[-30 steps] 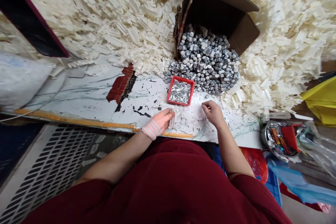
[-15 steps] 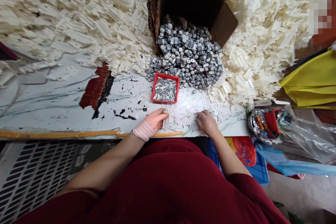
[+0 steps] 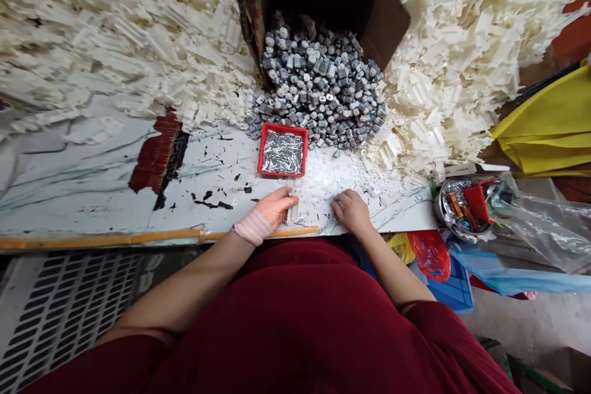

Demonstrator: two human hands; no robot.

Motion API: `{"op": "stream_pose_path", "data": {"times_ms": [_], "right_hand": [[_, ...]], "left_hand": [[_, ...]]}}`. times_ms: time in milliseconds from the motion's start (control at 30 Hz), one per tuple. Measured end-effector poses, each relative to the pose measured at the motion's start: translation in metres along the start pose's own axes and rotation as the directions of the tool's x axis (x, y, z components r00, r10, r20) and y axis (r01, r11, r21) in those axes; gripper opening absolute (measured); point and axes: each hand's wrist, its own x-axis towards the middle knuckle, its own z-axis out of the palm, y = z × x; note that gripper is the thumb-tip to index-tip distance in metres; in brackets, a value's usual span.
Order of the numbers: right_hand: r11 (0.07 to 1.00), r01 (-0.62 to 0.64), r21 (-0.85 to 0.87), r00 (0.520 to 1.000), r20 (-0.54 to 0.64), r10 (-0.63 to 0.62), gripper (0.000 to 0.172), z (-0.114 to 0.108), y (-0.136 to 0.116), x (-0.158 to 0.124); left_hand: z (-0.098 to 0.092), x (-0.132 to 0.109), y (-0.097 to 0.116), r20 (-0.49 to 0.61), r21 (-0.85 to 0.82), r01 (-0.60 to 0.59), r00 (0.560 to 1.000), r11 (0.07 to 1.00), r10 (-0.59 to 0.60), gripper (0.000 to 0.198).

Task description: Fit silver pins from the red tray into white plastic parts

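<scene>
Plastic piece (image 3: 292, 214) sits pinched in my left hand (image 3: 263, 217), tray (image 3: 305, 151) at twelve o'clock; curled right hand (image 3: 353, 210) at three, grip I can't tell.

Gap between striped-gloved left hand (image 3: 263, 215) and bare right hand (image 3: 352, 212). Forward: square red plastic tray (image 3: 305, 152), then heaped small grey blocky parts (image 3: 323, 98) bar the way.
</scene>
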Motion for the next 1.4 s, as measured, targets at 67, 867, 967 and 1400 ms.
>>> {"op": "stream_pose_path", "data": {"times_ms": [67, 867, 967, 1400], "right_hand": [[0.999, -0.02, -0.037, 1.0, 0.018, 0.021, 0.02, 0.003, -0.006, 0.008], [0.896, 0.095, 0.433, 0.995, -0.077, -0.068, 0.021, -0.013, -0.015, 0.004], [0.986, 0.071, 0.153, 0.992, -0.115, -0.054, 0.019, -0.009, 0.0, 0.002], [0.902, 0.038, 0.431, 0.992, -0.122, 0.017, 0.019, 0.001, -0.011, 0.005]], "left_hand": [[0.0, 0.004, -0.006, 0.05, -0.028, 0.029, 0.998, 0.999, -0.028, 0.015], [0.021, 0.017, -0.029, 0.033, 0.474, -0.024, 0.999, 0.88, 0.01, 0.018], [0.021, 0.019, -0.031, 0.024, 0.454, -0.019, 1.0, 0.891, 0.009, 0.019], [0.03, 0.011, -0.021, 0.025, 0.582, -0.03, 1.0, 0.812, 0.019, 0.019]]}}
